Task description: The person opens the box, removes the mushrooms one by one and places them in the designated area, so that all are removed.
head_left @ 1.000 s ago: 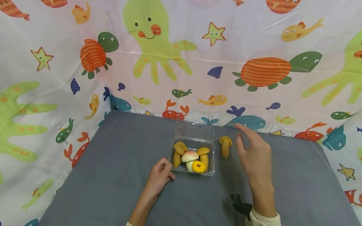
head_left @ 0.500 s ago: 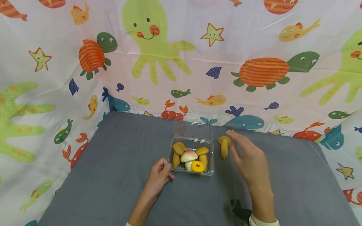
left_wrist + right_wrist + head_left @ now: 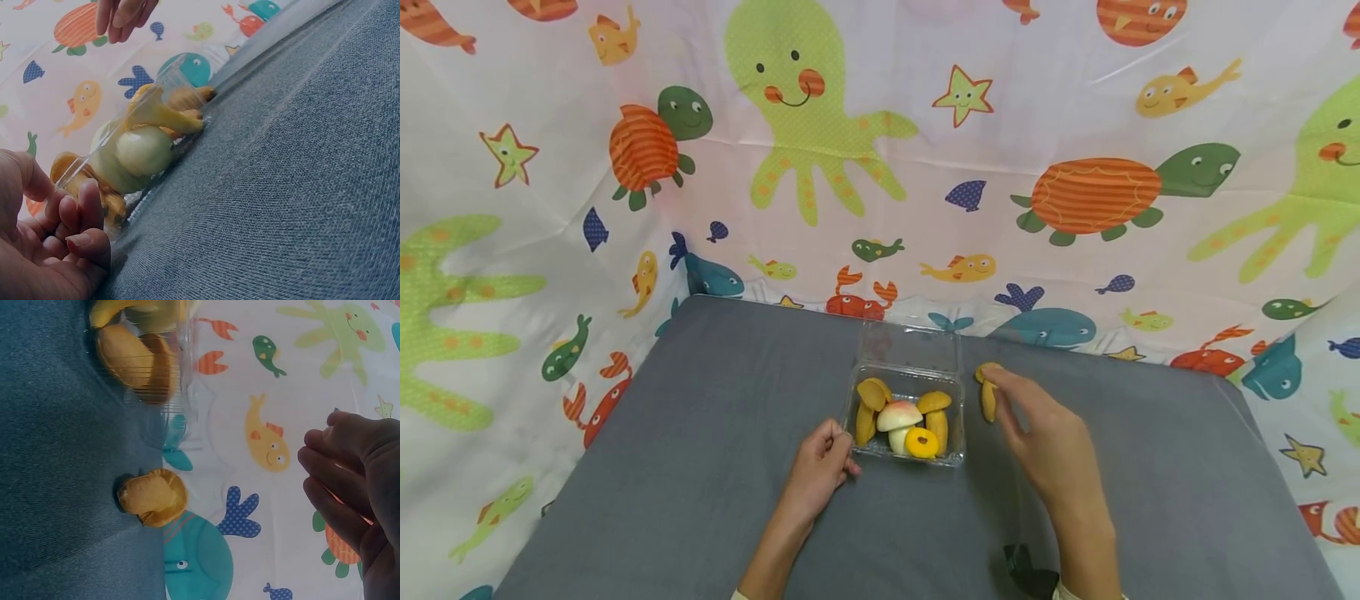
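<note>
A clear plastic clamshell box [image 3: 961, 421] sits on the table with its lid raised at the back. My left hand [image 3: 818, 462] pinches its front left rim between thumb and fingers, as the left wrist view shows close up. Inside are a tan toy mushroom [image 3: 866, 421] on the left, a pale one with a pinkish cap [image 3: 899, 413], a yellow trumpet-shaped one [image 3: 922, 442] and another tan one [image 3: 937, 423]. Right of the box lies a loose tan mushroom [image 3: 153, 499]. Over it in the head view, with relaxed fingers and holding nothing, is my right hand [image 3: 350, 481].
Grey cloth [image 3: 715, 417] covers the table. Behind and to both sides hangs a white curtain [image 3: 1060, 100] printed with sea animals; the box's raised lid [image 3: 910, 346] stands close to it. A dark strap [image 3: 1030, 575] hangs by my right wrist.
My right hand has moved left and a little down, and its fingertips now overlap the loose mushroom in the head view. The left hand and box have stayed in place.
</note>
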Demonstrator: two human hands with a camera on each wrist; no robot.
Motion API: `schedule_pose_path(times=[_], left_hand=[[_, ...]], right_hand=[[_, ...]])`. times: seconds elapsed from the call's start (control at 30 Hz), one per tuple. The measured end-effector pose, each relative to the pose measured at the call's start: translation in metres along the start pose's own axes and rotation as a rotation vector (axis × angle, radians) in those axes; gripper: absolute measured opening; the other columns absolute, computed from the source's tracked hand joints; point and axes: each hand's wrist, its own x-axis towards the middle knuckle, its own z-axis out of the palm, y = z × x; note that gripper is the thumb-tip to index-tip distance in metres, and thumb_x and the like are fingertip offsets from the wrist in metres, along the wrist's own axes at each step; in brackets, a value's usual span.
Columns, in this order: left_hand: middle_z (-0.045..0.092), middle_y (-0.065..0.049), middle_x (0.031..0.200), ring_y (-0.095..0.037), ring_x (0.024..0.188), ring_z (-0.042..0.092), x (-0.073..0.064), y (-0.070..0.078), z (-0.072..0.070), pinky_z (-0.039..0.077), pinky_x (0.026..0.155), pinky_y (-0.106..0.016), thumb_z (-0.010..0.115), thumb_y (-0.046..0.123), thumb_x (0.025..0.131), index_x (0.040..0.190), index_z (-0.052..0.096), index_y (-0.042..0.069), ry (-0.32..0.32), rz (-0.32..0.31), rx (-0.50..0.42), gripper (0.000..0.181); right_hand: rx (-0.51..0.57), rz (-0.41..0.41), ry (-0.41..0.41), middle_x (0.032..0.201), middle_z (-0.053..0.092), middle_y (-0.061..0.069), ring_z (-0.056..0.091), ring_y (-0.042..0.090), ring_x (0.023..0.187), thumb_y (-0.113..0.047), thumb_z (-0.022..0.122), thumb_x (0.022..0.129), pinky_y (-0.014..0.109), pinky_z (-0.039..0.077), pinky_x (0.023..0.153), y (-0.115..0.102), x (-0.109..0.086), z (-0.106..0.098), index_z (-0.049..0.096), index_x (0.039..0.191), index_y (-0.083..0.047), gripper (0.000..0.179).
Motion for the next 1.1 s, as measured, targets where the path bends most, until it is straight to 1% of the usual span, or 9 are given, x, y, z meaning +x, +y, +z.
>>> schedule_pose_path(times=[0.23, 0.5, 0.6, 0.83, 0.93, 1.03, 1.1], left_hand=[[0.057, -0.009, 0.07, -0.023, 0.07, 0.068, 0.001, -0.001, -0.001, 0.038, 0.053, -0.019, 0.051, 0.008, 0.105, 0.083, 0.047, 0.006, -0.001, 0.008, 0.001, 0.023], [0.057, -0.01, 0.072, -0.025, 0.072, 0.068, 0.0, 0.0, -0.002, 0.04, 0.055, -0.02, 0.053, 0.009, 0.105, 0.084, 0.049, 0.006, 0.003, 0.001, 0.002, 0.021], [0.058, -0.009, 0.073, -0.024, 0.073, 0.069, 0.0, 0.0, -0.002, 0.041, 0.055, -0.021, 0.054, 0.01, 0.104, 0.084, 0.049, 0.007, 0.004, 0.003, -0.003, 0.021], [0.058, -0.009, 0.075, -0.025, 0.074, 0.069, 0.0, 0.001, -0.001, 0.045, 0.059, -0.022, 0.054, 0.011, 0.105, 0.084, 0.049, 0.008, 0.004, -0.009, -0.006, 0.022], [0.059, -0.009, 0.075, -0.024, 0.074, 0.069, 0.0, -0.001, -0.001, 0.046, 0.06, -0.023, 0.054, 0.012, 0.105, 0.084, 0.049, 0.008, 0.005, -0.009, -0.003, 0.022], [0.059, -0.008, 0.076, -0.024, 0.074, 0.069, 0.001, -0.001, -0.001, 0.046, 0.06, -0.023, 0.054, 0.012, 0.105, 0.084, 0.049, 0.008, 0.005, -0.009, 0.0, 0.022], [0.059, -0.008, 0.076, -0.024, 0.074, 0.069, 0.001, 0.0, -0.001, 0.045, 0.059, -0.023, 0.054, 0.012, 0.105, 0.084, 0.049, 0.009, 0.006, -0.01, 0.001, 0.021]], right_hand=[[0.008, 0.0, -0.029, 0.12, 0.077, 0.007, 0.078, 0.028, 0.101, -0.003, 0.082, 0.088, 0.043, 0.062, 0.079, -0.001, -0.004, 0.002, 0.073, 0.13, -0.01, 0.044], [0.031, -0.024, -0.045, 0.121, 0.077, 0.007, 0.078, 0.027, 0.101, 0.0, 0.081, 0.087, 0.043, 0.062, 0.079, -0.005, -0.005, 0.007, 0.072, 0.132, -0.011, 0.046], [0.041, -0.051, -0.046, 0.122, 0.076, 0.005, 0.078, 0.026, 0.1, 0.0, 0.08, 0.088, 0.042, 0.062, 0.077, -0.007, -0.005, 0.009, 0.072, 0.132, -0.012, 0.047], [0.054, -0.144, -0.051, 0.126, 0.076, 0.007, 0.078, 0.025, 0.099, 0.0, 0.08, 0.085, 0.039, 0.062, 0.07, -0.013, -0.007, 0.017, 0.072, 0.132, -0.011, 0.049], [0.052, -0.154, -0.081, 0.125, 0.076, 0.006, 0.078, 0.025, 0.099, -0.002, 0.082, 0.085, 0.038, 0.062, 0.07, -0.016, -0.009, 0.021, 0.072, 0.131, -0.012, 0.049], [0.07, -0.164, -0.132, 0.125, 0.077, 0.004, 0.078, 0.022, 0.1, -0.005, 0.084, 0.084, 0.038, 0.063, 0.073, -0.017, -0.012, 0.024, 0.072, 0.13, -0.013, 0.049], [0.089, -0.173, -0.164, 0.125, 0.077, 0.001, 0.078, 0.02, 0.099, -0.006, 0.085, 0.083, 0.036, 0.062, 0.072, -0.019, -0.015, 0.027, 0.073, 0.13, -0.015, 0.049]])
